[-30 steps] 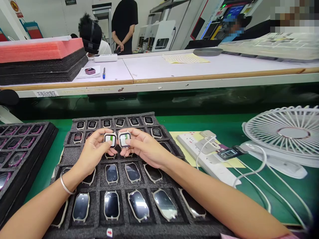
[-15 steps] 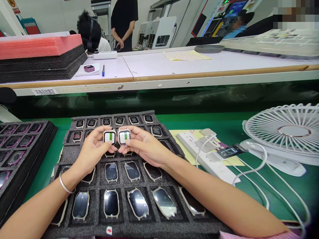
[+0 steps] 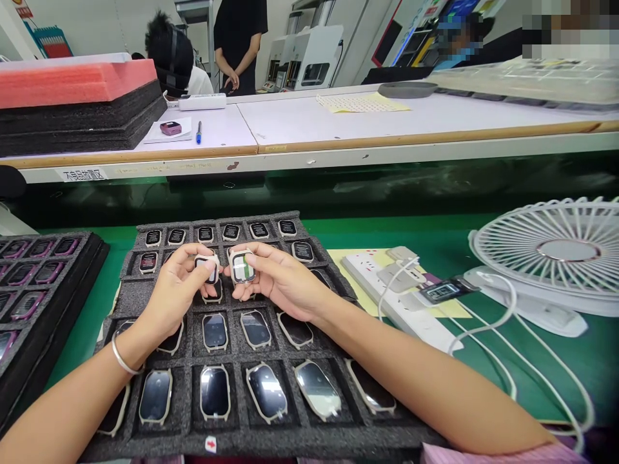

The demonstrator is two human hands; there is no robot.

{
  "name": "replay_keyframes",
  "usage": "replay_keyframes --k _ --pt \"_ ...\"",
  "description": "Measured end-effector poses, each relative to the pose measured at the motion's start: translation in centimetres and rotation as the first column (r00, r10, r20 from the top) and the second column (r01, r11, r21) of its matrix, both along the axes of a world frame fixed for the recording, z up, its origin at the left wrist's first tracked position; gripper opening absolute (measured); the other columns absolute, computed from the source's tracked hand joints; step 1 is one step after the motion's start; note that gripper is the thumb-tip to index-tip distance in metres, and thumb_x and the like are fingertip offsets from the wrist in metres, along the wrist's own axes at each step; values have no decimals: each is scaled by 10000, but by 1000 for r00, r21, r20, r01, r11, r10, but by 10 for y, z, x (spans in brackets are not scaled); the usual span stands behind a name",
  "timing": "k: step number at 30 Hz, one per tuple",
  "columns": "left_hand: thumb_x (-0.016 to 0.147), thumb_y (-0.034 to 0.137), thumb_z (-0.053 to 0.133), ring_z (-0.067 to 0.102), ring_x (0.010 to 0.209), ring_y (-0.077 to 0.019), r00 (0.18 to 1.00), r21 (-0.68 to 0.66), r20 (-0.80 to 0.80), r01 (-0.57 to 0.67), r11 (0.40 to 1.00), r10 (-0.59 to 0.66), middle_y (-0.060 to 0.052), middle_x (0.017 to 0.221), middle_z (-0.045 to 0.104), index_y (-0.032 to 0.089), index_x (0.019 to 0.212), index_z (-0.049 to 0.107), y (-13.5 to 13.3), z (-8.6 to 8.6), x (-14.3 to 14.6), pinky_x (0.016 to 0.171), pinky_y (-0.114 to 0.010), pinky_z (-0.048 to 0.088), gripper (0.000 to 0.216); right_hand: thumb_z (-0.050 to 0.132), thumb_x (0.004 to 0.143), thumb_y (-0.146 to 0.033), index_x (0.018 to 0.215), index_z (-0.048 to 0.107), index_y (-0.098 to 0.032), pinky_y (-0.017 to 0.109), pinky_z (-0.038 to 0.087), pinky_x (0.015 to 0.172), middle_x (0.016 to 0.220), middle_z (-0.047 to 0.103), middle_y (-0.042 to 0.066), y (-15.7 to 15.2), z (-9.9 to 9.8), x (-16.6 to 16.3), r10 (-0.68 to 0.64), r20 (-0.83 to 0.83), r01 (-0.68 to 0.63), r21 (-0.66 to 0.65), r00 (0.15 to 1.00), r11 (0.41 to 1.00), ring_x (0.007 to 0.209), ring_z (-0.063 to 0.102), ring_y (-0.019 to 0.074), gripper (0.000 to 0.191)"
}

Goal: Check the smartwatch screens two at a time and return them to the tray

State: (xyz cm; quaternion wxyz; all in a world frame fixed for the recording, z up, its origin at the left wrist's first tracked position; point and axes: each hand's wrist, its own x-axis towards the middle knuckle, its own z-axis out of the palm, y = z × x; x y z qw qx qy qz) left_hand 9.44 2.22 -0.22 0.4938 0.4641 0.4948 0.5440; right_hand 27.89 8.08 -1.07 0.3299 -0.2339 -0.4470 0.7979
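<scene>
My left hand (image 3: pixel 186 280) is closed around a smartwatch without a strap (image 3: pixel 211 269), its thumb lying over the lit screen. Right beside it, my right hand (image 3: pixel 271 277) grips a second smartwatch (image 3: pixel 242 267), whose screen glows white with a green band and is partly covered by the thumb. Both are held above a dark grey foam tray (image 3: pixel 186 380). Light-rimmed watches sit in the tray's pockets, such as a dark-screened watch (image 3: pixel 215 392) in the front row. The far rows show small text on their screens. My arms hide some pockets.
On the left lies another foam tray (image 3: pixel 72 283) of purple-rimmed watches. To the right are a white power strip (image 3: pixel 401 309), cables and a white fan (image 3: pixel 551 258). A raised shelf (image 3: pixel 300 125) runs behind, holding pink foam (image 3: pixel 77 82) and a pen (image 3: pixel 198 133). Other people are beyond it.
My thumbs have moved up over the screens of both watches, covering more of them. The watches are turned slightly, and the whole view has shifted a little.
</scene>
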Motion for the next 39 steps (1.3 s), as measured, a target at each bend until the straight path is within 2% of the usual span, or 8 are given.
replay_keyframes --k 6,12,21,24,29,32,36,39 --pt "813 266 701 607 592 -72 1000 18 -21 -12 1000 12 23 876 658 219 1029 541 0 0 1 573 -204 473 273 716 801 -202 1116 586 -205 299 582 697 952 744 38 0 -1 0 -13 -21 14 11 1000 1000 710 737 156 341" --pt "776 214 715 610 607 -76 1000 36 -4 6 999 -6 8 898 680 215 1058 529 0 2 2 579 -203 473 339 701 759 -103 1137 585 -209 296 599 739 967 730 19 -1 -2 1 -17 -30 18 36 999 999 764 747 159 409" --pt "691 112 718 613 656 -79 999 53 42 18 998 -20 23 886 658 223 1039 537 2 2 5 624 -202 523 408 699 748 -80 1177 558 -210 310 596 779 958 710 16 -1 -2 0 -20 -12 20 69 1000 997 790 743 155 470" --pt "665 74 712 631 694 -77 997 47 69 28 998 -31 25 925 657 226 1052 542 2 3 6 670 -202 537 450 709 760 -119 1141 574 -203 301 599 745 913 718 11 0 -1 0 -32 -17 33 50 999 998 743 744 156 413" --pt "666 82 708 647 702 -93 997 19 56 45 999 -46 6 964 661 222 1054 543 -1 6 7 689 -234 551 443 688 844 -274 1087 602 -195 303 608 667 858 730 22 3 -1 -1 -61 -26 61 -9 998 998 671 735 160 270" --pt "672 91 705 645 698 -95 998 29 45 34 999 -35 15 927 648 220 1052 545 -1 5 6 680 -237 552 432 684 822 -208 1102 598 -196 310 610 680 893 736 28 3 -2 0 -62 -20 62 -3 998 998 683 738 162 292" --pt "720 127 680 663 672 -102 998 19 41 36 999 -37 13 883 654 214 1097 542 -1 5 4 689 -251 556 411 641 734 -69 1137 583 -200 318 603 745 897 735 16 2 -2 2 -40 -21 41 28 999 999 743 748 171 428" --pt "754 175 658 681 662 -118 996 -5 74 40 999 -39 -5 893 677 201 1097 545 -1 7 4 669 -262 563 362 615 722 -61 1141 573 -197 312 599 747 925 738 28 2 0 2 -28 -21 28 19 999 999 730 747 166 442"
